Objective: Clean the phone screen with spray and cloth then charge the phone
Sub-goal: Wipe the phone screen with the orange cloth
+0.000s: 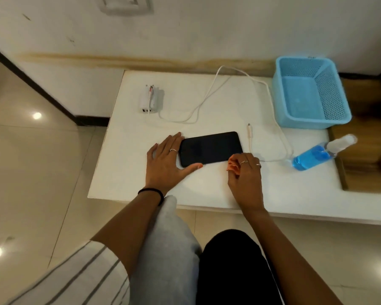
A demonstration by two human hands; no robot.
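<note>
**Wipe flat, brace firm**

White counter (141, 183) carries the phone (210, 149) face up at centre. Your left hand (166, 164) lies flat with straight fingers against its end; keep it there. Your right hand (246, 170) pinches what looks like an orange cloth (231, 165) at the near corner: sweep lightly across.

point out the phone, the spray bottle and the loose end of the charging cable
phone (210, 148), head view, middle of the dark screen
spray bottle (310, 158), head view, blue liquid body
cable end (249, 127), head view, plug tip

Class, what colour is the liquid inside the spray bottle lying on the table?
Blue, in the spray bottle, seen in the head view.
</note>
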